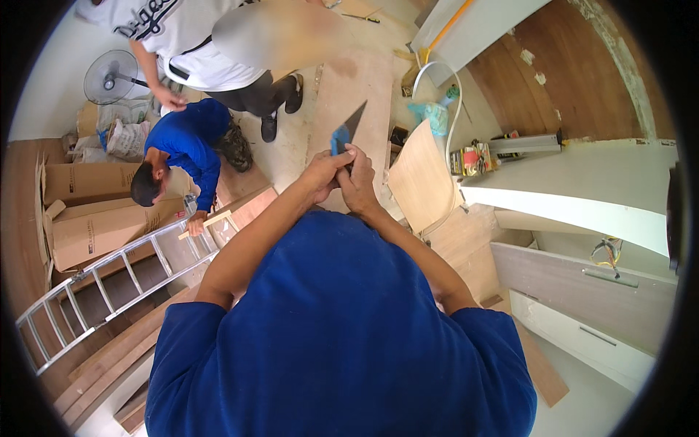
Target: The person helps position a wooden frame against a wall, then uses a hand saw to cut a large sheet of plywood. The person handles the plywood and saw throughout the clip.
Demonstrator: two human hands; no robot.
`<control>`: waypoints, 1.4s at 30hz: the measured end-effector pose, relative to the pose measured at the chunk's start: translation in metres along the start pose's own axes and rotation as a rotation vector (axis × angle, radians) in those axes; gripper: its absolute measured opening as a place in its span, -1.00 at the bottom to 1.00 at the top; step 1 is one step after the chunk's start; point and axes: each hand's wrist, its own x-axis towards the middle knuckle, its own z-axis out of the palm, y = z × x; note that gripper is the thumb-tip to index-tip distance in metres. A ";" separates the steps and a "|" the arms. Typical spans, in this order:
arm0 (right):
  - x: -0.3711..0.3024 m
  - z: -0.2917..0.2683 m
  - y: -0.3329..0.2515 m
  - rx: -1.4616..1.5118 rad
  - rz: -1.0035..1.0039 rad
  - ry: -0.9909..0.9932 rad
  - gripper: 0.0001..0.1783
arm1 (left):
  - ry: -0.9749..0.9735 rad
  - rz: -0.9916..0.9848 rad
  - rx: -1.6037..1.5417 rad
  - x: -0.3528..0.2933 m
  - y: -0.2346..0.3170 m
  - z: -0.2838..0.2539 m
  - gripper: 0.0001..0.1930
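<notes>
In front of my chest, both hands meet at what looks like a hand saw [356, 121] with a blue handle and a grey blade tapering to a point. The blade points away from me and slightly to the right, touching nothing that I can see. My left hand [320, 175] is closed at the lower part of the handle. My right hand [357, 180] is closed against it, with its thumb and fingers by the handle too. The fingers overlap, so part of the handle is hidden.
An aluminium ladder [109, 282] lies at the left by cardboard boxes [98, 234]. A co-worker in blue [191, 138] bends there holding a wood strip; another person in white [196, 51] stands beyond. A curved plywood piece [419, 178] and cabinet panels [575, 280] are at the right.
</notes>
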 end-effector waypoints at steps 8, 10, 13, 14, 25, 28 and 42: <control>-0.013 -0.033 0.005 0.346 0.110 -0.295 -0.22 | 0.097 -0.123 0.008 0.020 -0.023 -0.048 -0.86; -0.026 -0.046 0.044 0.373 0.303 -0.365 -0.25 | 0.111 -0.088 0.024 0.017 -0.032 -0.062 -0.89; -0.063 -0.062 0.146 0.238 0.475 -0.258 -0.41 | 0.093 -0.010 0.021 0.008 -0.031 -0.069 -0.89; -0.085 -0.067 0.180 0.139 0.493 -0.170 -0.45 | 0.083 0.010 0.027 0.013 -0.036 -0.077 -0.89; -0.258 -0.090 0.320 -0.383 0.610 -0.444 -0.83 | 0.187 -0.032 0.122 0.034 -0.058 -0.117 -0.89; -0.243 -0.084 0.292 -0.419 0.502 -0.406 -0.82 | 0.186 -0.038 0.308 0.036 -0.066 -0.125 -0.88; -0.075 -0.124 0.277 0.361 1.028 0.018 -0.74 | 0.308 0.079 0.216 0.039 -0.058 -0.106 -0.92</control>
